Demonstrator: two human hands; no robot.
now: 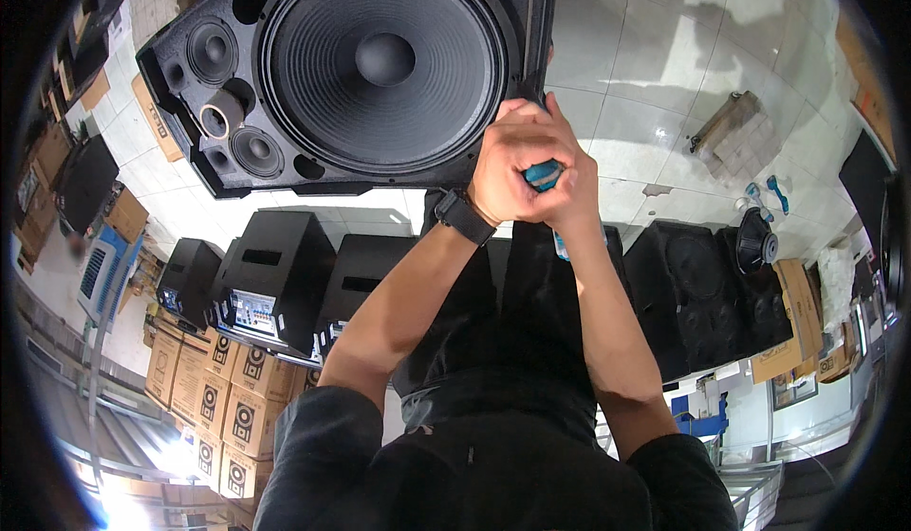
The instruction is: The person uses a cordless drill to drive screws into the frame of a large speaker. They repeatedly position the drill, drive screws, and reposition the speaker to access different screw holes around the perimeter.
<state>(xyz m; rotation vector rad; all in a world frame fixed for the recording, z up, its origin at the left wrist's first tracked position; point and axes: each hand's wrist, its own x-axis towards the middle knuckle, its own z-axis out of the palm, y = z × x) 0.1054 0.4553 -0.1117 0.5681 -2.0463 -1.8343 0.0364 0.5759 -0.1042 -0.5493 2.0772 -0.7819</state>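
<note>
A large black speaker cabinet (531,18) with a wide woofer cone (384,104) fills the upper left of the head view. Close together at its lower right corner, both my hands are closed around a teal tool (543,176), which looks like a cordless drill. My left hand (501,163), with a dark watch on the wrist, wraps it from the left. From the other side, my right hand (577,185) grips it. Only its rounded teal end and a pale blue lower part below my right hand show; its tip is hidden.
A tape roll (222,115) rests on the cabinet's left part. Black speakers (275,265) stand at lower left, beside stacked cartons (232,398). More speakers (688,294) stand at right. A small wheeled block (738,137) and a loose driver (754,242) lie further right.
</note>
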